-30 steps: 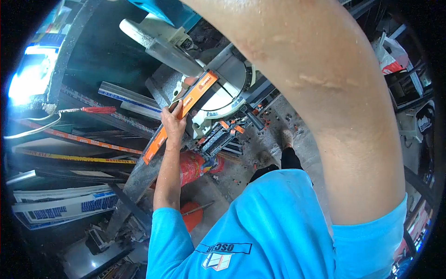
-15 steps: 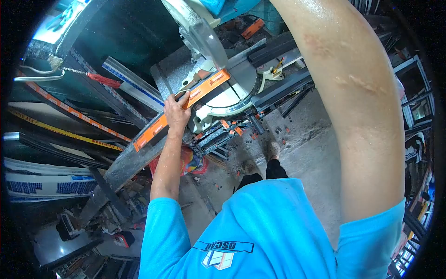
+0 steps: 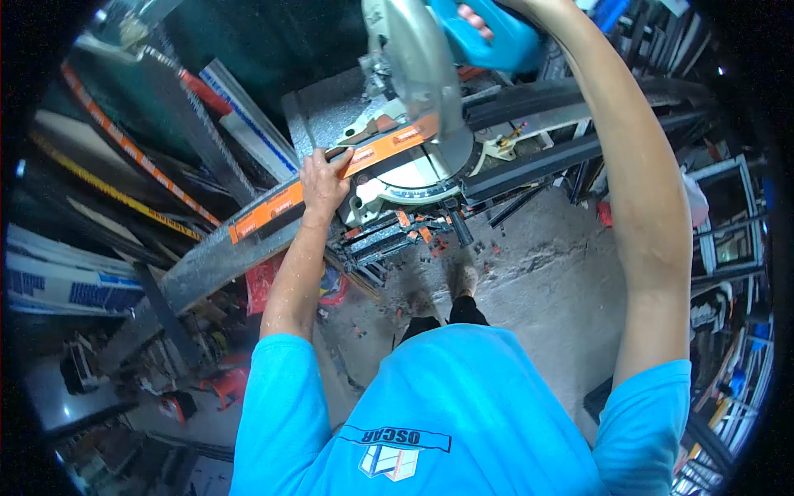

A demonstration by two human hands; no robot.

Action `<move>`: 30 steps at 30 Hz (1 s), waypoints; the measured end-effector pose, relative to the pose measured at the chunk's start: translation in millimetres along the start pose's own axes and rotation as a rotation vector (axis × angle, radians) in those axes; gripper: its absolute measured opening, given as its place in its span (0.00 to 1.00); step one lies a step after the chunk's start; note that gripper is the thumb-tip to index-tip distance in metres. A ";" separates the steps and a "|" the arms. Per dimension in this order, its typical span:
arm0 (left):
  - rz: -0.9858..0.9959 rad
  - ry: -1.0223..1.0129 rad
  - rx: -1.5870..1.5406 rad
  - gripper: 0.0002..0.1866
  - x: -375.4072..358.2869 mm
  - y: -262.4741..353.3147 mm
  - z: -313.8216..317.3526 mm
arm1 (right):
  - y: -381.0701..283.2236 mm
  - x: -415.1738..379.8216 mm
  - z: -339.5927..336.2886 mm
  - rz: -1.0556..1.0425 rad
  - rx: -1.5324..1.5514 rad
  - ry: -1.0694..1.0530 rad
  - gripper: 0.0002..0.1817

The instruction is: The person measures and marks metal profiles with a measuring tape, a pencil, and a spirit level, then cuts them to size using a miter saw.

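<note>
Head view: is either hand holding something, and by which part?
Yes, both. The left hand holds the orange-faced bar near the middle of its orange stretch; the right hand holds the saw by its blue handle.

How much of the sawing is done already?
Some cutting looks done: little offcuts lie scattered below the saw. Now, the left hand steadies the orange-faced bar and the right hand grips the blue handle. Finishing this bar's cut is probably what's left; I can't see whether it's through.
</note>
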State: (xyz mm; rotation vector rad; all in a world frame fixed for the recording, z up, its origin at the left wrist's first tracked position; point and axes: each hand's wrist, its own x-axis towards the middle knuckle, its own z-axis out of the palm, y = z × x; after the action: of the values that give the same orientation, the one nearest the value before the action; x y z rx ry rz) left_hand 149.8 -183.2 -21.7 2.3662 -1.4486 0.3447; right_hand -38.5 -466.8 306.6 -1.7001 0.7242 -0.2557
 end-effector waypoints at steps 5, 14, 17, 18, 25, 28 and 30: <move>-0.015 0.017 -0.056 0.30 -0.9 2.9 -4.0 | 37.2 -33.8 6.3 -0.030 -0.046 0.112 0.31; -0.041 -0.005 -0.046 0.32 -2.5 1.5 3.5 | 89.5 -64.0 27.5 -0.108 -0.164 0.303 0.35; -0.051 -0.028 -0.035 0.30 -1.6 2.1 1.5 | 98.8 -67.0 27.5 -0.117 -0.146 0.301 0.33; -0.052 -0.040 -0.034 0.29 -1.4 2.6 0.8 | 100.3 -68.5 28.4 -0.116 -0.147 0.298 0.33; -0.028 -0.007 -0.024 0.26 -2.3 0.7 3.9 | 106.9 -74.4 31.3 -0.149 -0.147 0.308 0.33; -0.032 -0.010 -0.029 0.27 -1.6 2.0 1.1 | 108.0 -74.1 36.0 -0.178 -0.141 0.332 0.35; -0.037 -0.018 -0.024 0.27 -1.6 1.8 2.0 | 107.9 -74.3 36.9 -0.203 -0.134 0.364 0.37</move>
State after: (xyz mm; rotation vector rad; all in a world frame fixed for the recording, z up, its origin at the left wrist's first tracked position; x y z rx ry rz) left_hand 147.5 -183.5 -23.8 2.3797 -1.4075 0.2951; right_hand -112.0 -403.9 210.9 -1.8807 0.8481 -0.6848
